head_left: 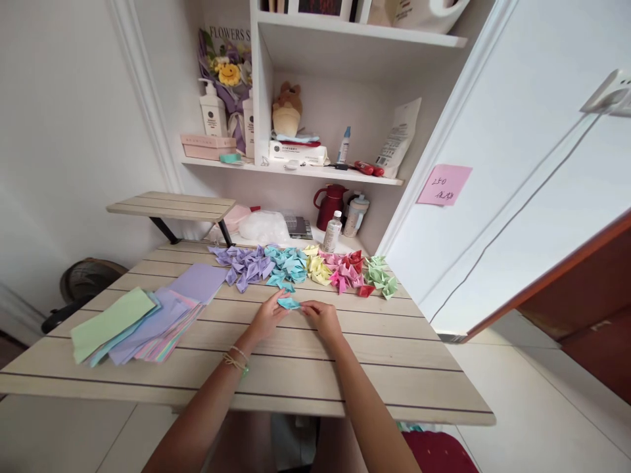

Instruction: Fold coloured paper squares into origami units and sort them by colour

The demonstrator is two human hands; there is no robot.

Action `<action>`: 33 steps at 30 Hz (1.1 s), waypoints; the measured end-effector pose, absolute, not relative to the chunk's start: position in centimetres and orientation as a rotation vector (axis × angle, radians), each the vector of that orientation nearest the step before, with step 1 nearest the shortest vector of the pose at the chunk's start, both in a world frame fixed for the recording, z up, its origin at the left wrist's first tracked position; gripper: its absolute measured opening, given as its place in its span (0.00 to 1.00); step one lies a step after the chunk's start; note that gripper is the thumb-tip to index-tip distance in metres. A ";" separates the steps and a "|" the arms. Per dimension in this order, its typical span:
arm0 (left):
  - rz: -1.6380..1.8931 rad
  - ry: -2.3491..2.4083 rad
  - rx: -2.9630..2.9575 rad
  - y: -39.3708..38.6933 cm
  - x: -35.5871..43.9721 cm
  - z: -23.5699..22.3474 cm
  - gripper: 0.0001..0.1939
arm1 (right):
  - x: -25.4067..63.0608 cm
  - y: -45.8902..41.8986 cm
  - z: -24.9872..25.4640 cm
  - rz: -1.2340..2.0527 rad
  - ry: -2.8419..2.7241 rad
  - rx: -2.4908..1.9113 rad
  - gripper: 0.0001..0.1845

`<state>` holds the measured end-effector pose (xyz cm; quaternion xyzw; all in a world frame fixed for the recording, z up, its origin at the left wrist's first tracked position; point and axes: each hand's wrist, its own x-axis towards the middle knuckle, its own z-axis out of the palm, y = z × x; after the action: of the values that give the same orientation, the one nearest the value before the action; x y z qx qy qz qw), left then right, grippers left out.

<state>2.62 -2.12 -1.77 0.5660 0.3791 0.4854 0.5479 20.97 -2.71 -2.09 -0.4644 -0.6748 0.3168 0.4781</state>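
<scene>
A small folded piece of blue paper (288, 303) is held between my two hands, just above the slatted table (394, 358). My left hand (269, 315) grips its left side. The fingertips of my right hand (323, 318) pinch its right end. Right behind it lies a pile of blue origami pieces (290, 263). Purple origami pieces (249, 264) sit left of that pile. To its right come yellow pieces (319, 268), pink and red pieces (345, 269) and green pieces (382, 276).
Fanned coloured paper sheets (133, 325) lie on the table's left. A small raised shelf (172, 206) stands at the back left. Behind the piles are a clear bottle (333, 232), a red jug (330, 205) and a light tumbler (355, 215). A pink note (444, 184) is on the wall.
</scene>
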 end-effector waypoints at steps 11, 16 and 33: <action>1.336 1.373 1.701 -2.6 -2.6 2.2 0.24 | 21.1 2.0 2.7 0.555 -1.449 -1.222 0.18; 1.295 1.921 2.096 -5.4 -10.4 3.6 0.22 | 19.8 3.3 4.0 0.595 -1.592 -1.245 0.26; 0.938 2.570 1.611 -12.7 -16.3 10.0 0.15 | 18.9 -1.8 -2.6 0.693 -1.637 -1.245 0.19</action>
<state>-16.30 -12.70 10.02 0.5073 0.8094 0.2954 -0.0167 18.92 -1.80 -2.55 -0.5074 -0.6670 0.2823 0.4669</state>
